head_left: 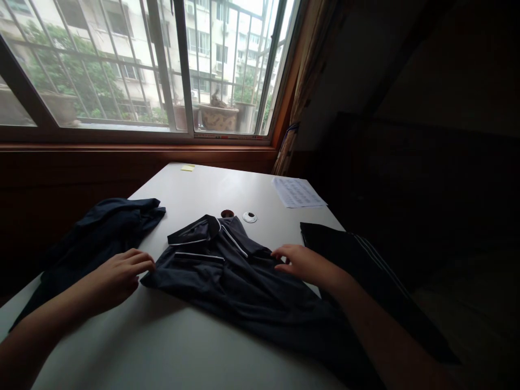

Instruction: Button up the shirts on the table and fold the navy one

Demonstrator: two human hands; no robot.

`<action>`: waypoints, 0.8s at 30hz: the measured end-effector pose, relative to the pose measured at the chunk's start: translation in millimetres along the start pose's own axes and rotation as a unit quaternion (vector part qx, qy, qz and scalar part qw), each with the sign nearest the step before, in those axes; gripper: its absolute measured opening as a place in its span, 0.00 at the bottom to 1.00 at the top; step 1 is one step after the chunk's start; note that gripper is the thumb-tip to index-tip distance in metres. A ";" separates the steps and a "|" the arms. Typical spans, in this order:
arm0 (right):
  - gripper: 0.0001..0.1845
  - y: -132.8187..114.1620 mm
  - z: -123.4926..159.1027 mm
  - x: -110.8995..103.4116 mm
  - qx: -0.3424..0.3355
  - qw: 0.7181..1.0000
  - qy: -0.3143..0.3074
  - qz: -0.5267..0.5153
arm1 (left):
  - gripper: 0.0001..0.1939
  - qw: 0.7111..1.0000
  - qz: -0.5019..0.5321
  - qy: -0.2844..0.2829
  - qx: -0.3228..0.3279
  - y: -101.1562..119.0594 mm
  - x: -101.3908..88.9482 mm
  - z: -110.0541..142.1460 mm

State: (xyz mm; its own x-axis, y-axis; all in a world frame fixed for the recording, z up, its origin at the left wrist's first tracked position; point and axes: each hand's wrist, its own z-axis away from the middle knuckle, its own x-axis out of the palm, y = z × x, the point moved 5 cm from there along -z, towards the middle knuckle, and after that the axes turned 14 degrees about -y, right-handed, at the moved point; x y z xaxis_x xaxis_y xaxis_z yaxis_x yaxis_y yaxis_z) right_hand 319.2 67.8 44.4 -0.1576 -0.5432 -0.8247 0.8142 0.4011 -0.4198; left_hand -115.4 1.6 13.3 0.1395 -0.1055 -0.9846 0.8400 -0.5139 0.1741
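Note:
A dark navy polo shirt (244, 287) with white piping lies spread and wrinkled on the white table (134, 346). Its collar (195, 232) points toward the window side, and its lower part trails to the near right. My left hand (122, 273) is at the shirt's left edge, fingers loosely bent, the fingertips close to the cloth; whether they touch it I cannot tell. Over the shirt's right side hovers or rests my right hand (303, 262), thumb and forefinger apart. Neither hand visibly grips the fabric.
Another dark garment (101, 227) is heaped at the table's left edge. Dark striped trousers (357, 271) lie on the right. Beyond the shirt are a round white disc (249, 217), a brown round hole or cup (227, 214), printed sheets (298, 192) and yellow notes (187, 168).

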 end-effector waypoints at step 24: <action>0.29 43.3 -43.0 33.9 0.073 0.992 -0.078 -0.060 | 0.18 0.990 -0.128 0.018 0.051 44.1 17.3 -56.9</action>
State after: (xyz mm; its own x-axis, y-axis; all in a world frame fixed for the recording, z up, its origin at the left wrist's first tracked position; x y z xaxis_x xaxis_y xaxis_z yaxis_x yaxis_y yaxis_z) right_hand 325.0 98.5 -18.0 -0.1791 -0.6924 -0.6989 0.8690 0.2218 -0.4424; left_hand -46.2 25.5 3.0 -0.0506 0.0693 -0.9963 0.7929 -0.6038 -0.0822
